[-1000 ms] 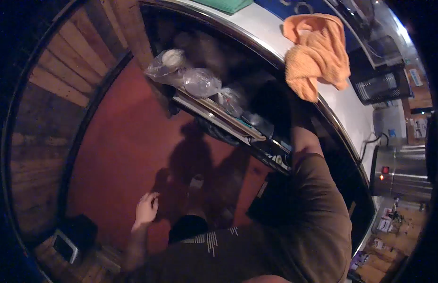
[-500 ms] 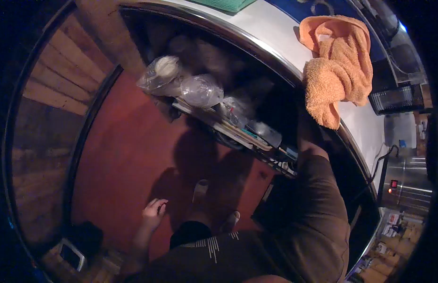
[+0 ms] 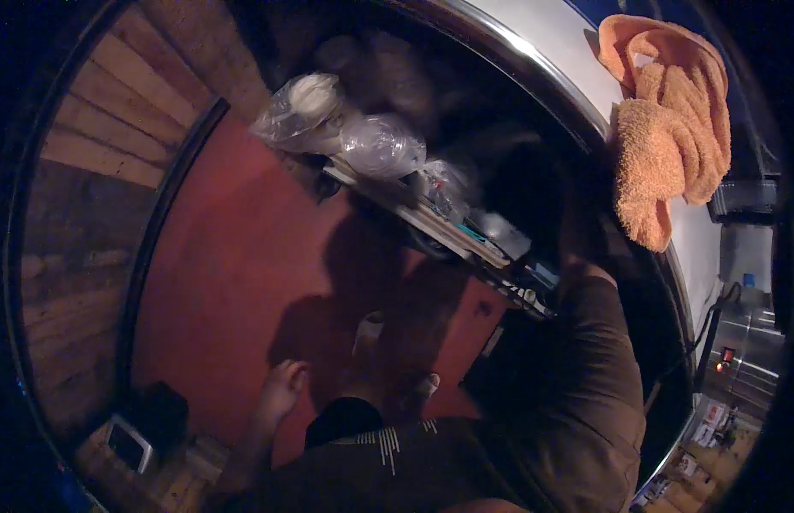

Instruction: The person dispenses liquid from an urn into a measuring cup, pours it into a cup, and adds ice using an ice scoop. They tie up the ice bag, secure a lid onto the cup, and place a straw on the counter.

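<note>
My left hand (image 3: 286,385) hangs low over the red floor with its fingers curled in, and no object shows in it. My right arm, in a brown sleeve (image 3: 598,350), reaches into the dark space under the counter. Shadow hides the hand at its end, so its fingers and anything in them cannot be made out. Near that arm is a low shelf (image 3: 405,205) whose edge holds clear plastic bags (image 3: 303,107), a round clear plastic bundle (image 3: 382,145) and small items in plastic (image 3: 504,232).
An orange towel (image 3: 670,128) lies bunched on the white counter (image 3: 568,38), above my right arm. The counter's metal edge curves over the shelf. Wooden boards (image 3: 123,94) stand at left. A metal appliance with a small red light (image 3: 723,363) is at right.
My view has shifted, so the towel and counter sit farther right. My left hand's fingers have curled in more. My right arm remains under the counter.
</note>
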Demonstrator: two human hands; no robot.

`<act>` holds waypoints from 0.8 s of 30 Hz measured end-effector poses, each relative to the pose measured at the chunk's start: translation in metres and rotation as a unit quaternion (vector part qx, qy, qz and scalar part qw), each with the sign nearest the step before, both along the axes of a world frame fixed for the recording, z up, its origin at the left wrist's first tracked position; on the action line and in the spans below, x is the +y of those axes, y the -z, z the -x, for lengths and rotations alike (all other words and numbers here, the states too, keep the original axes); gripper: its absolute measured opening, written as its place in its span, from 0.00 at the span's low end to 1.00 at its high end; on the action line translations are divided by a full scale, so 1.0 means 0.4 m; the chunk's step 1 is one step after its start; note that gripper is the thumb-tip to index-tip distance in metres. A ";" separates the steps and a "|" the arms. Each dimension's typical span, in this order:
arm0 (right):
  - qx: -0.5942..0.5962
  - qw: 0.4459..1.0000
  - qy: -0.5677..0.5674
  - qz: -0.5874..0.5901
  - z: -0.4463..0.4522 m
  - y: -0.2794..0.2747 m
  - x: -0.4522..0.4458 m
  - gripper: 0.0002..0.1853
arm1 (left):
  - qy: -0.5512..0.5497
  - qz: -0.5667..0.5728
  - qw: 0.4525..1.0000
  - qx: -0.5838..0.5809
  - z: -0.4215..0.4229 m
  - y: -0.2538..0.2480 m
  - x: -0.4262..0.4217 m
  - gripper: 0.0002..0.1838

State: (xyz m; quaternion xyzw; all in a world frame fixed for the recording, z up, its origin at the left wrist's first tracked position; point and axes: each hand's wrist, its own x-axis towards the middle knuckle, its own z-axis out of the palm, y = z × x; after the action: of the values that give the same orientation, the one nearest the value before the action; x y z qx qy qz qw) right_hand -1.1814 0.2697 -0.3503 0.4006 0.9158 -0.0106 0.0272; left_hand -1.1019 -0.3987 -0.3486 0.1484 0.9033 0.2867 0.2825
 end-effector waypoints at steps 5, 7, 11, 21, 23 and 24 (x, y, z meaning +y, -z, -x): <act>0.005 1.000 0.000 -0.002 0.001 -0.001 0.006 0.18 | -0.016 -0.032 0.999 -0.034 0.001 0.007 -0.011 0.12; 0.006 1.000 0.001 -0.001 0.000 -0.004 0.006 0.18 | 0.000 0.001 1.000 -0.017 -0.005 0.011 -0.010 0.12; 0.010 1.000 0.001 -0.002 -0.003 -0.011 0.012 0.18 | -0.012 0.029 0.998 -0.061 -0.006 0.006 -0.005 0.12; 0.013 1.000 -0.001 -0.008 0.004 -0.014 0.016 0.19 | -0.008 0.023 0.999 -0.029 -0.029 -0.006 0.003 0.12; 0.013 1.000 -0.002 -0.008 0.005 -0.015 0.017 0.19 | -0.017 0.008 0.999 -0.042 -0.031 -0.012 0.007 0.12; 0.014 1.000 -0.003 -0.009 0.007 -0.016 0.017 0.19 | -0.013 0.008 0.999 -0.044 -0.032 -0.010 0.006 0.13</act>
State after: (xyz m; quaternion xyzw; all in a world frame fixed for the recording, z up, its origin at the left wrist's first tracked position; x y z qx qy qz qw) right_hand -1.1842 0.2764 -0.3440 0.3978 0.9174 -0.0078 0.0106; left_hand -1.0891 -0.3962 -0.3444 0.1212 0.8941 0.2891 0.3198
